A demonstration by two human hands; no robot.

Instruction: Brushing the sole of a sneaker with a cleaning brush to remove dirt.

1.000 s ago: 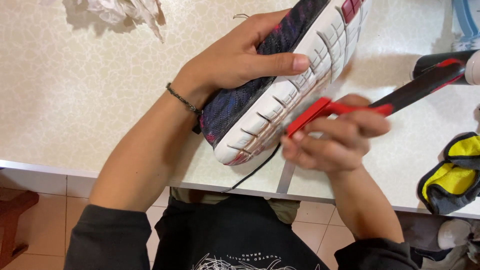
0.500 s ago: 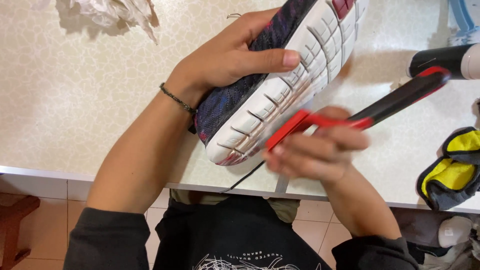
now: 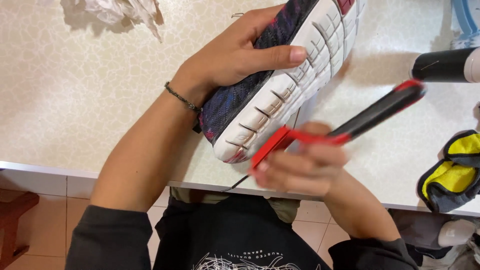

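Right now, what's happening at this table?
A person is working on a sneaker over the edge of a pale table. The left hand grips its dark knit upper, white grooved sole turned up. The right hand holds a red-and-black tool, its red end against the sole near the toe. Crumpled white paper lies at the far side, a black cylinder and a yellow-and-grey cloth to the right.

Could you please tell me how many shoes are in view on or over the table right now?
1: a dark knit shoe with a white grooved sole, held sole-up over the table by the left hand. Its top end is cut off by the frame; others may lie out of view.
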